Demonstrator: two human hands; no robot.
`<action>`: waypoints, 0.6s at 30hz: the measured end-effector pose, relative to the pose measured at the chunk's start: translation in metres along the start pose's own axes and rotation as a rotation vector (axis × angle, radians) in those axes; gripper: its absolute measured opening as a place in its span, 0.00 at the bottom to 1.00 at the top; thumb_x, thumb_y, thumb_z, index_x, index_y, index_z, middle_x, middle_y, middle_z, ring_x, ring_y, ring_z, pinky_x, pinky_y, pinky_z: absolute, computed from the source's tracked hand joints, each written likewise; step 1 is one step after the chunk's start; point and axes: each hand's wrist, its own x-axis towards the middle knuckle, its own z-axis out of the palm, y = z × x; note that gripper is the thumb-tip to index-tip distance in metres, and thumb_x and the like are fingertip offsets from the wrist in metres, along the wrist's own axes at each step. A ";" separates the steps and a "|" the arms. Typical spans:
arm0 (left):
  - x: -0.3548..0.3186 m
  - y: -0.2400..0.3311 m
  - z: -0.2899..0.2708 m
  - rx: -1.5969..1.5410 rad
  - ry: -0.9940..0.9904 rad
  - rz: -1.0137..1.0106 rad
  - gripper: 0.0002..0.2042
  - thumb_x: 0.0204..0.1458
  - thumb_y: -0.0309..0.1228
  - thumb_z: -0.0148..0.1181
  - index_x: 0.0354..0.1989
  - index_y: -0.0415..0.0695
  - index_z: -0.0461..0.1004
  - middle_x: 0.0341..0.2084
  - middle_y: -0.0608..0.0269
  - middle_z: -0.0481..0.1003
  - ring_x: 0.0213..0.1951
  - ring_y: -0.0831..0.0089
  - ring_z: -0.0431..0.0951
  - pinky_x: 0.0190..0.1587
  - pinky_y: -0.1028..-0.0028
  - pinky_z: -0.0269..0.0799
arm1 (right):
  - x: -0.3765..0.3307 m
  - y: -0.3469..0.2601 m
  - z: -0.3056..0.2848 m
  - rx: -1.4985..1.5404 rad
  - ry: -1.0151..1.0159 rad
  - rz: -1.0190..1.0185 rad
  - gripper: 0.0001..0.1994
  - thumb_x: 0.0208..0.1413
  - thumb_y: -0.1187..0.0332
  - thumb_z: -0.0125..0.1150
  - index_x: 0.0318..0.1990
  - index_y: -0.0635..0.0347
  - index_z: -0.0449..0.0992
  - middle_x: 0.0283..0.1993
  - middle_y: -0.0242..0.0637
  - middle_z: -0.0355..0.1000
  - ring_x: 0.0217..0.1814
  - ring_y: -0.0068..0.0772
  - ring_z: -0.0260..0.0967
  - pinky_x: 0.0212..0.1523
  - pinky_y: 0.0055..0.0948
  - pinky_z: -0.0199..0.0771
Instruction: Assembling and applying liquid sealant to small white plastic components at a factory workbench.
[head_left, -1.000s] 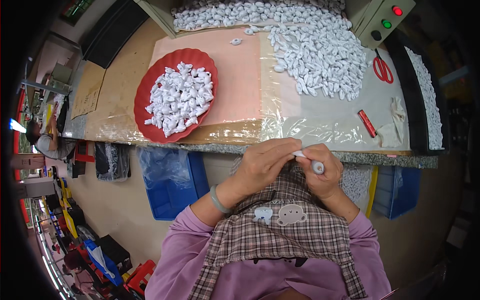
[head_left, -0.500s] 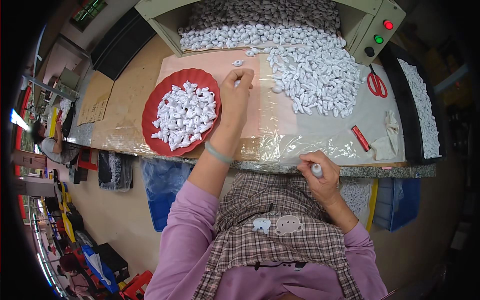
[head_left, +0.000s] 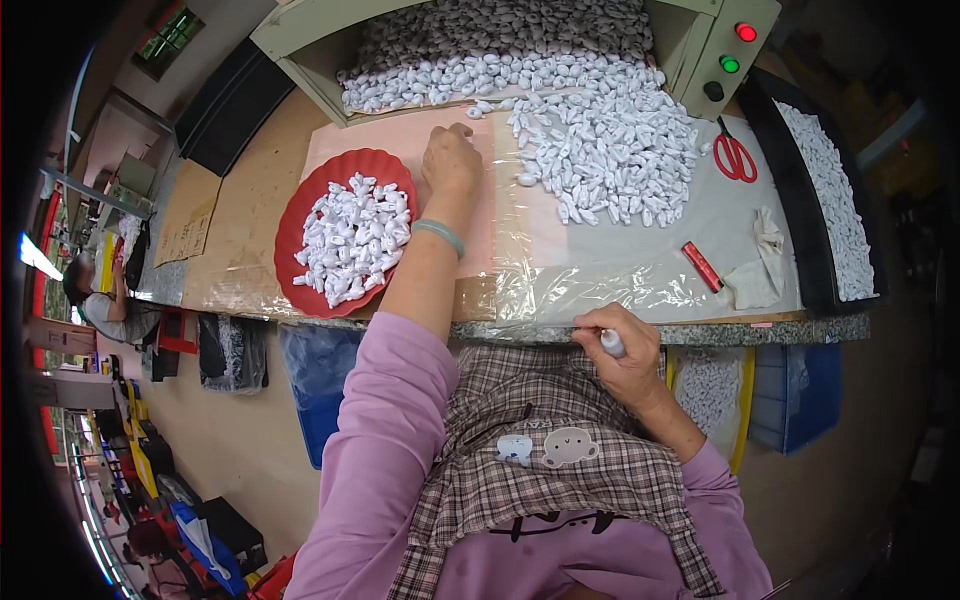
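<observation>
My left hand [head_left: 452, 163] reaches over the pink sheet [head_left: 325, 150] right of a red scalloped plate [head_left: 290, 225]. Its fingers curl down and together; whatever lies in them is hidden. On the plate is a heap of small white moulded pieces [head_left: 355, 240]. A wide pile of similar white pieces [head_left: 610, 160] spreads to the right of that hand. Close to the table's front edge, my right hand [head_left: 630, 365] is wrapped round a small white bottle [head_left: 612, 343], whose rounded end shows between thumb and fingers.
A pale metal box with lamps [head_left: 700, 60], full of white pieces, stands at the back. Red scissors [head_left: 735, 158], a red tube [head_left: 702, 267] and a cloth [head_left: 760, 265] lie at right, beside a black tray [head_left: 800, 200]. Blue bins [head_left: 795, 400] stand below the table.
My left hand has moved forward and left, over the spot where a loose white piece lay; that piece no longer shows. My right hand keeps its grip on the bottle. The view has shifted slightly.
</observation>
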 end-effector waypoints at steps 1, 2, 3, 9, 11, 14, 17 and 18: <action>-0.006 0.002 -0.003 -0.027 0.015 0.023 0.11 0.50 0.26 0.56 0.41 0.41 0.78 0.40 0.50 0.74 0.43 0.54 0.77 0.44 0.61 0.72 | 0.000 0.000 -0.001 0.003 -0.010 0.036 0.08 0.45 0.78 0.67 0.34 0.64 0.75 0.28 0.39 0.73 0.27 0.31 0.72 0.28 0.25 0.70; -0.012 -0.001 -0.004 -0.028 0.016 0.024 0.11 0.50 0.26 0.56 0.41 0.41 0.78 0.40 0.50 0.74 0.43 0.54 0.77 0.44 0.61 0.72 | 0.000 0.001 -0.001 0.003 -0.010 0.035 0.08 0.45 0.78 0.67 0.34 0.64 0.75 0.28 0.39 0.73 0.27 0.31 0.72 0.28 0.25 0.70; -0.019 -0.006 -0.006 -0.213 -0.039 0.027 0.11 0.49 0.27 0.57 0.41 0.41 0.78 0.36 0.52 0.75 0.39 0.60 0.77 0.40 0.65 0.72 | -0.002 0.001 -0.001 0.014 -0.019 0.094 0.10 0.46 0.78 0.66 0.37 0.64 0.74 0.29 0.38 0.73 0.28 0.28 0.72 0.29 0.24 0.70; -0.087 0.006 -0.063 -1.448 -0.757 -0.419 0.11 0.54 0.23 0.57 0.46 0.39 0.73 0.35 0.61 0.75 0.25 0.87 0.66 0.24 0.89 0.58 | -0.006 0.006 -0.015 0.481 -0.029 0.452 0.15 0.52 0.77 0.55 0.47 0.60 0.62 0.37 0.35 0.68 0.33 0.20 0.63 0.32 0.18 0.64; -0.106 0.009 -0.076 -1.512 -0.806 -0.432 0.12 0.54 0.23 0.56 0.47 0.39 0.72 0.36 0.60 0.75 0.26 0.86 0.66 0.24 0.89 0.59 | -0.006 0.009 -0.017 0.596 -0.051 0.460 0.13 0.54 0.72 0.52 0.46 0.59 0.60 0.44 0.39 0.64 0.31 0.21 0.61 0.29 0.17 0.61; -0.130 0.010 -0.087 -1.619 -0.892 -0.438 0.14 0.54 0.23 0.57 0.49 0.37 0.70 0.38 0.58 0.76 0.27 0.85 0.67 0.26 0.88 0.61 | -0.002 0.007 -0.019 0.630 -0.040 0.502 0.13 0.54 0.73 0.52 0.47 0.60 0.61 0.45 0.39 0.63 0.32 0.21 0.61 0.28 0.17 0.60; -0.151 0.007 -0.090 -1.695 -0.968 -0.484 0.19 0.52 0.22 0.58 0.53 0.31 0.67 0.39 0.54 0.76 0.29 0.83 0.69 0.30 0.88 0.64 | -0.001 0.010 -0.018 0.527 0.021 0.444 0.11 0.55 0.75 0.53 0.46 0.65 0.66 0.46 0.38 0.62 0.30 0.19 0.62 0.23 0.15 0.58; -0.155 0.007 -0.090 -1.703 -0.977 -0.504 0.19 0.52 0.22 0.58 0.53 0.31 0.67 0.39 0.54 0.76 0.29 0.83 0.69 0.30 0.88 0.64 | 0.000 0.013 -0.019 0.474 0.029 0.406 0.11 0.56 0.75 0.53 0.46 0.66 0.68 0.46 0.37 0.62 0.29 0.19 0.63 0.22 0.15 0.57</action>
